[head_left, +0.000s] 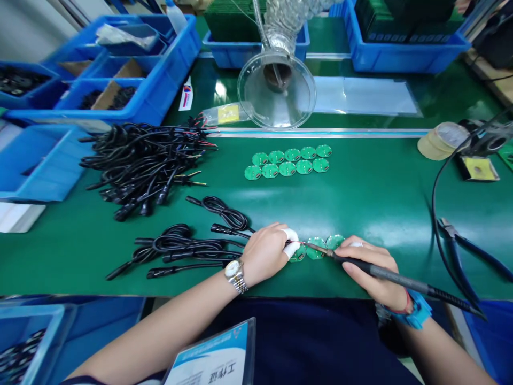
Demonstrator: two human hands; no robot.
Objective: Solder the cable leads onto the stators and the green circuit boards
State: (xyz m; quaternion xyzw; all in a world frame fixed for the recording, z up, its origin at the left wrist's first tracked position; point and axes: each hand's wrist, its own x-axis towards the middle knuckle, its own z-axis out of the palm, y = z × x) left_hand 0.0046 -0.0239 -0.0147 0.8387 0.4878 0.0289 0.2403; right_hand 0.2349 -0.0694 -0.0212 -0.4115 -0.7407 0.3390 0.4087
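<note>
My right hand (374, 267) is closed around a soldering iron (395, 275), whose tip points left and meets the small green circuit boards (316, 249) in front of me. White covers sit on the fingertips of my left hand (269, 246), which pinches the end of a black cable at the leftmost of these boards. A thin red wire shows at its fingertips. Left of that hand lie coiled black cables (192, 248) with plug ends. Farther back, two rows of round green boards (287, 168) rest on the green mat.
A heap of black cables (136, 160) lies at left beside blue bins (160, 80). A clear fume-hood funnel (276, 115) hangs at the back centre. To the right are pliers (460, 256), a tape roll (435, 144) and the iron's cord (435, 198).
</note>
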